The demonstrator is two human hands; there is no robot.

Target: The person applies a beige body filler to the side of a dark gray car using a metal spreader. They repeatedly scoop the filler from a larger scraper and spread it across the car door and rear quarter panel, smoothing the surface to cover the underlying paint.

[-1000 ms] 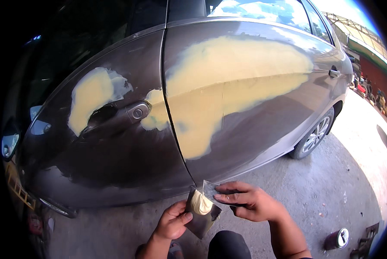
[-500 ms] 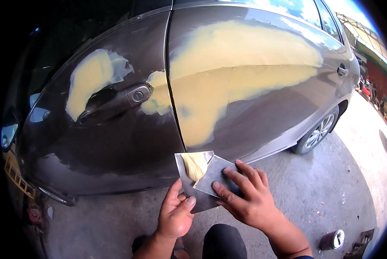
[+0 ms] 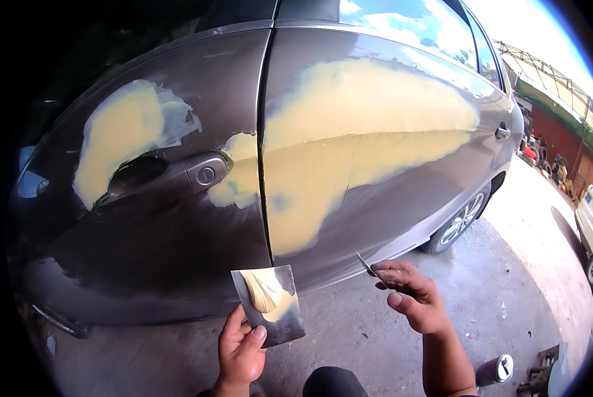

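Low in the view, my left hand grips a grey metal plate carrying a soft heap of cream-yellow putty. To its right, my right hand holds a thin metal spreader edge-on between the fingers, apart from the plate. Behind both stands a brown car door panel with large pale-yellow filler patches spreading across the rear door and around the front door handle.
A cylindrical can and some dark metal pieces lie on the concrete floor at lower right. Rearward, a white vehicle is parked near a red wall and piled items. The car's rear wheel shows.
The spreader, earlier laid against the plate, is now lifted away to the right and turned edge-on. The plate has moved left and down. The view has shifted slightly.
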